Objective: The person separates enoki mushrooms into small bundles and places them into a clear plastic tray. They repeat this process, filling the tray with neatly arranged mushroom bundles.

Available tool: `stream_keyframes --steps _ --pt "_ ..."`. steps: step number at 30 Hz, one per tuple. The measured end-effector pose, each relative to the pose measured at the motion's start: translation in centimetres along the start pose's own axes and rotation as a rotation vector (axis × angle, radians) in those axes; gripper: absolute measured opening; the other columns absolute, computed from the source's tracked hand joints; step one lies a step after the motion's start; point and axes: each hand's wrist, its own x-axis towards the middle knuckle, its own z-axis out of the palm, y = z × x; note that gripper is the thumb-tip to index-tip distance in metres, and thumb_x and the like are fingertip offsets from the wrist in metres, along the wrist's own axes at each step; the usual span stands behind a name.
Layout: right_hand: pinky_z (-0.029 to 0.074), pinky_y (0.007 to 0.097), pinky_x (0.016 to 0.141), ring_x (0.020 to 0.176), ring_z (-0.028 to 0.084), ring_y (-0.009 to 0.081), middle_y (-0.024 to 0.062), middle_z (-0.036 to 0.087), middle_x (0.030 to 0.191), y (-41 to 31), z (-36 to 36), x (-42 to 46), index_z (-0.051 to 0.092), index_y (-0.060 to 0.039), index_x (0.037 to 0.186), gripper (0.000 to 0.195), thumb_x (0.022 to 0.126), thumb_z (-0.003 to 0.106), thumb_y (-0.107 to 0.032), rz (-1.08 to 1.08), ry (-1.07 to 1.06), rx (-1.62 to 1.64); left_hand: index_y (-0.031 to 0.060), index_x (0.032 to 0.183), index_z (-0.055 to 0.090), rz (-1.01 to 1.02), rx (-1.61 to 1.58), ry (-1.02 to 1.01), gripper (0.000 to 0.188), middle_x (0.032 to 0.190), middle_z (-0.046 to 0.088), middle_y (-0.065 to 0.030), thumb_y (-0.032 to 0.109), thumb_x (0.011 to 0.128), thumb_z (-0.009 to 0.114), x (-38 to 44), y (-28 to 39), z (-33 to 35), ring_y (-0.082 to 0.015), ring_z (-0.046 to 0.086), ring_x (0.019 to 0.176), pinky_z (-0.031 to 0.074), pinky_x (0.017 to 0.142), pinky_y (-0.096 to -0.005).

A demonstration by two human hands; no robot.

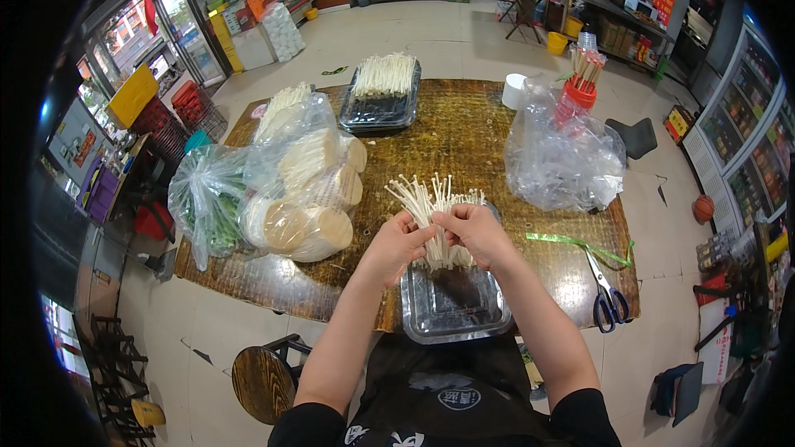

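Between my two hands stands a bunch of enoki mushrooms point(407, 194), its thin caps fanned upward. My left hand point(397, 247) grips the stems from the left side. From the right, my right hand point(473, 231) pinches strands of the same bunch between thumb and fingers. Under both hands is a black plastic tray point(456, 310) with a clear rim, at the table's near edge. More enoki lie in the tray's far half, partly hidden by my hands. A bag of packed enoki bundles point(310, 217) rests to the left, cut root ends facing me.
Farther back, stacked trays point(379, 115) carry enoki. A bag of leafy greens point(211, 211) sits at the left. On the right are a clear plastic bag point(559, 161), a red cup of skewers point(581, 90), a white roll point(513, 90), green tape point(568, 237) and scissors point(604, 292). A stool point(264, 385) stands below left.
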Motion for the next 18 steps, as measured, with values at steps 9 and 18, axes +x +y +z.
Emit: stream_keyframes --steps 9,18 --pt "0.041 0.0226 0.052 0.054 0.049 0.0071 -0.0002 0.055 0.061 0.0 -0.5 0.0 0.059 -0.0036 0.07 0.026 0.083 0.072 -0.021 0.027 0.005 0.05 0.0065 0.108 0.053 0.006 -0.018 -0.006 0.022 0.104 0.059 -0.0027 0.007 0.089 0.061 0.2 -0.1 0.2 -0.0105 0.06 0.089 0.051 0.075 -0.0276" --pt "0.042 0.0221 0.053 0.056 0.05 0.0071 -0.0011 0.055 0.065 -0.6 -1.5 -0.4 0.059 -0.0051 0.074 0.025 0.085 0.071 -0.023 0.019 -0.032 0.015 0.0022 0.113 0.05 -0.01 0.136 0.027 0.024 0.105 0.06 -0.0064 0.004 0.09 0.056 0.5 0.4 1.7 -0.0142 0.062 0.091 0.053 0.076 -0.03"
